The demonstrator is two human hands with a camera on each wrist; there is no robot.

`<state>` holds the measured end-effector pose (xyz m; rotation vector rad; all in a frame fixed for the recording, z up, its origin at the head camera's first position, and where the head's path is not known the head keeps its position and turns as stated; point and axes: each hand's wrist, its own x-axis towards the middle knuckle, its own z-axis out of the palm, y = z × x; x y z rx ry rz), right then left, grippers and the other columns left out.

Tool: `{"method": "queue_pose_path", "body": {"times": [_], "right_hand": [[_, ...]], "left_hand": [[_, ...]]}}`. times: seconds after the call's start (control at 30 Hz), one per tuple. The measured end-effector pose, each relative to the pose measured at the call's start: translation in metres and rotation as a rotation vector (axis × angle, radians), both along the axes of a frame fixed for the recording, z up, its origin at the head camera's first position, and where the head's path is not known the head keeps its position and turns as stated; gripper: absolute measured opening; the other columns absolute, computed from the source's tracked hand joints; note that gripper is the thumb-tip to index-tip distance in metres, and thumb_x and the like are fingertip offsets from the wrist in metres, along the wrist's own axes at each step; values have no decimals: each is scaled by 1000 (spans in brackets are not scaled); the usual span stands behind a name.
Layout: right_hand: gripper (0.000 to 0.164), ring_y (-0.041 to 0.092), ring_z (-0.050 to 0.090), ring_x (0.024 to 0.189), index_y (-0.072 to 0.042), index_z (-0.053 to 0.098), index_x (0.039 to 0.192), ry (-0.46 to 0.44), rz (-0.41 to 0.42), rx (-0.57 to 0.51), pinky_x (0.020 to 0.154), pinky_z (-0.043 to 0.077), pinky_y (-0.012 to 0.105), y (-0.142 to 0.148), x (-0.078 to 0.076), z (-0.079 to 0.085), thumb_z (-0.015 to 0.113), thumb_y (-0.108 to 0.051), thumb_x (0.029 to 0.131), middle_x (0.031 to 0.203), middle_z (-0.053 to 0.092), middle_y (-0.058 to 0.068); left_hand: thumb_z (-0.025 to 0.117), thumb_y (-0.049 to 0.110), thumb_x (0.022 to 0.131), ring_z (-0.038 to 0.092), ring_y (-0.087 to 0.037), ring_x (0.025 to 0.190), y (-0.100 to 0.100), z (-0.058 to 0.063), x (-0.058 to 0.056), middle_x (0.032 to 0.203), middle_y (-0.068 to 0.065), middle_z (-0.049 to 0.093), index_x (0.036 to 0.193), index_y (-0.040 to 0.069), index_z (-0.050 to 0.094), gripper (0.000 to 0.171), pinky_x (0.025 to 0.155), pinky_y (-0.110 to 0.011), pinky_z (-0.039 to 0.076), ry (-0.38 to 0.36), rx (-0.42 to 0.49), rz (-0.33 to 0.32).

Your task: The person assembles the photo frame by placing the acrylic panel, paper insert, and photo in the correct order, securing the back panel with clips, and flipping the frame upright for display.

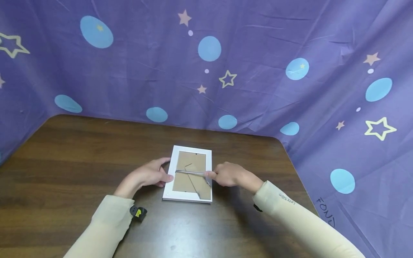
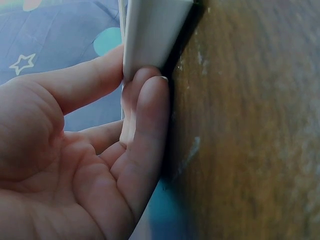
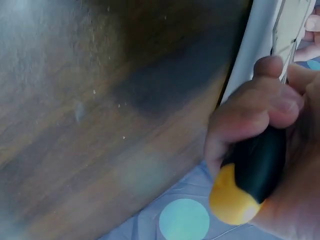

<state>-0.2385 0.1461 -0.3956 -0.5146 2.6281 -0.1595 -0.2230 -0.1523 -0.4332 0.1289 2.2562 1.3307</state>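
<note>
A white picture frame (image 1: pixel 187 195) lies back side up on the table, its brown backing board (image 1: pixel 184 183) showing. My left hand (image 1: pixel 151 174) grips the frame's left edge, thumb on top and fingers curled against the side, as the left wrist view shows on the white edge (image 2: pixel 152 40). My right hand (image 1: pixel 229 174) holds a screwdriver (image 3: pixel 260 165) by its black and yellow handle. The metal shaft (image 1: pixel 193 173) reaches across the backing board, its tip at the inner left border. A thin bent wire (image 1: pixel 193 184) crosses the board beneath the shaft.
The brown wooden table (image 1: pixel 87 161) extends around the frame on all sides. A purple curtain (image 1: pixel 135 71) with stars and blue ovals hangs along its back and sides. A black strap mount (image 1: pixel 138 213) sits at the left wrist, over a cream sleeve (image 1: pixel 108 222).
</note>
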Motion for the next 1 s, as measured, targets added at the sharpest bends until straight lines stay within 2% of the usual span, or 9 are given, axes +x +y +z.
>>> {"method": "queue_pose_path", "body": {"times": [0.13,0.27,0.53,0.87,1.0], "right_hand": [[61,20,65,84,-23,72,81,85,17,61,76,54,44,0,1,-1,37,-65,109,79,63,-2],[61,22,69,92,-25,73,83,130,23,93,84,57,50,-1,1,2,36,-68,108,88,70,-3],[61,22,71,97,-28,77,88,156,-2,115,84,56,49,0,-2,8,38,-72,106,95,73,-4],[65,19,66,84,-26,69,74,145,13,109,77,55,47,-3,-5,12,37,-73,106,83,67,-3],[64,20,69,90,-26,69,74,149,21,128,82,56,49,-4,-5,11,37,-73,105,88,70,-3]], "left_hand": [[77,12,97,66,-23,79,-1,-2,1,91,-15,66,165,-4,23,89,75,-34,61,-1,16,4],[76,10,96,66,-22,78,-1,-3,2,89,-14,66,165,-5,22,89,75,-33,62,5,35,5],[77,8,95,65,-21,76,0,-2,3,87,-14,65,164,-7,23,89,73,-34,62,12,41,3],[77,9,95,65,-21,75,0,-1,4,88,-14,65,165,-6,23,89,72,-33,61,7,30,13],[77,8,95,65,-21,73,0,0,3,87,-14,65,164,-7,23,89,72,-33,61,17,36,9]]}}
